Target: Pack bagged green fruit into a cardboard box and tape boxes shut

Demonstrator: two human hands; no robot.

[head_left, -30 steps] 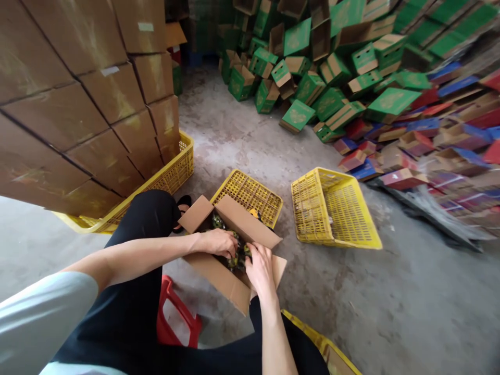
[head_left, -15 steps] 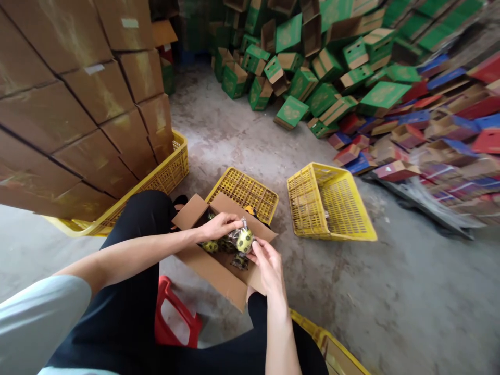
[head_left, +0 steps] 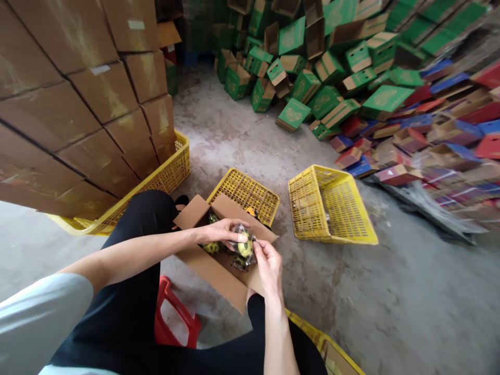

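Head camera, warehouse floor: a seated worker's left hand (head_left: 227,232) and right hand (head_left: 269,264) are grasping one yellow, dark-spotted ball (head_left: 245,248) in its clear wrapper (head_left: 239,228). Both hands are gripping lightly: the left thumb is lying across the ball, while the right thumb and forefinger are pinching at its right side. Whether the right fingertips are holding only film or pressing the ball too, one cannot tell.

The ball is hanging just above the open box (head_left: 215,272), between the hands, with more wrapped balls (head_left: 212,247) lying inside. A second ago both hands were reaching down among the contents; now they are working on a single piece above them. Since half a second ago, the left hand has been shifting from the wrapper's top onto the ball itself, and the piece is sitting slightly lower. That change is suggesting closer handling of one ball, perhaps a check or a straightening of its film.

Beyond the box, a low crate (head_left: 255,188) is lying on the floor, and a tilted crate (head_left: 307,208) is standing to its right.
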